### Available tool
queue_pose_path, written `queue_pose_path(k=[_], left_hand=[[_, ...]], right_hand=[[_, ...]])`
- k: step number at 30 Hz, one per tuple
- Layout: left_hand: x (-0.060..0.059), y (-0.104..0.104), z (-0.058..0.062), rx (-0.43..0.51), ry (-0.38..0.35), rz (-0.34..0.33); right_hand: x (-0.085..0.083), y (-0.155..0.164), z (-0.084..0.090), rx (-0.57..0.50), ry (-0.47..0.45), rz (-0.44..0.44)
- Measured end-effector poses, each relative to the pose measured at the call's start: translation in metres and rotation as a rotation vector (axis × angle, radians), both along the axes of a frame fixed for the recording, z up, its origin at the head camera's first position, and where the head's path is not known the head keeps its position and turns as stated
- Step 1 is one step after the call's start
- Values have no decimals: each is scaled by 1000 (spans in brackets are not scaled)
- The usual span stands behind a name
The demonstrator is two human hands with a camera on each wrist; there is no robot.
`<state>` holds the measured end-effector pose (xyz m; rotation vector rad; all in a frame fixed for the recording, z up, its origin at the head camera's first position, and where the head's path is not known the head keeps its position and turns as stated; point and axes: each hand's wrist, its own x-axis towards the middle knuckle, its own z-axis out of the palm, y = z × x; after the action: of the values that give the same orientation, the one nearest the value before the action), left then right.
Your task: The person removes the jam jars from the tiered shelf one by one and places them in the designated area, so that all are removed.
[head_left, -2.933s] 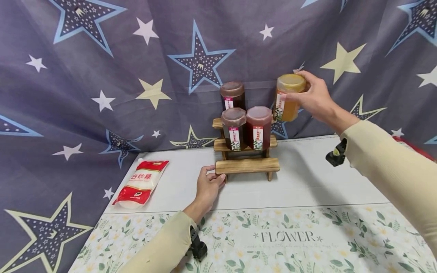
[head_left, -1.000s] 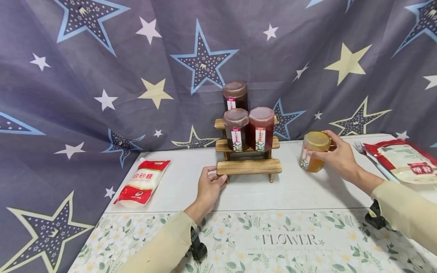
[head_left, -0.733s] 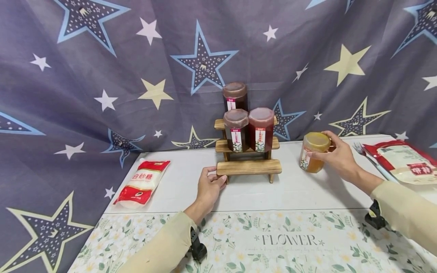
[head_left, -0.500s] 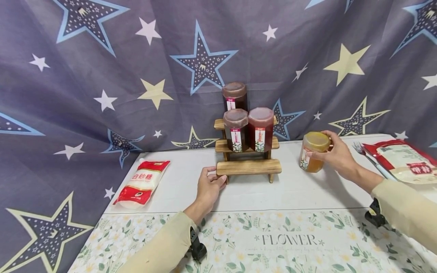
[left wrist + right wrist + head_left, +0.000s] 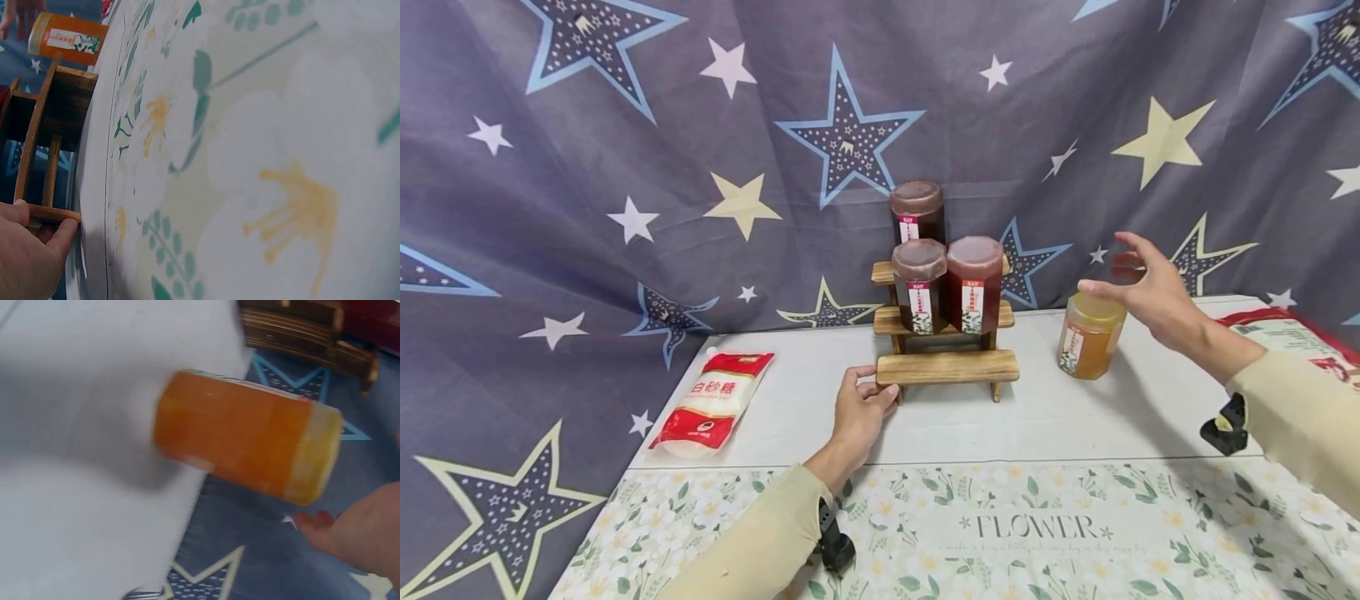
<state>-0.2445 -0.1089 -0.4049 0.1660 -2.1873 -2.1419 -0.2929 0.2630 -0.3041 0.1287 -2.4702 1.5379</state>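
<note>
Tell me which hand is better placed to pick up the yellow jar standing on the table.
The right hand. It hovers open just above the yellow jar, fingers spread. The left hand is holding the bottom step of the wooden rack, farther from the jar.

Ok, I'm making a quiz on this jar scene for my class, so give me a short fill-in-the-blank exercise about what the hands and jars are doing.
1. The wooden rack holds ___ dark jars.
2. The yellow jar stands on the table to the ___ of the rack.
3. The left hand holds the rack's ___ step.
4. The right hand is ___, fingers spread above the yellow jar.

Missing words: three; right; lowest; open
</note>
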Motion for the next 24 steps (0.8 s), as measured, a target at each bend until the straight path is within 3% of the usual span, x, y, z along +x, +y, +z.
queue_pose_path(k=[13, 24], left_hand=[[2, -2, -1, 12, 1, -4], [1, -1, 1, 9, -2, 0]], right_hand=[[-10, -48, 58, 20, 56, 73], [-18, -76, 77, -8, 55, 158]])
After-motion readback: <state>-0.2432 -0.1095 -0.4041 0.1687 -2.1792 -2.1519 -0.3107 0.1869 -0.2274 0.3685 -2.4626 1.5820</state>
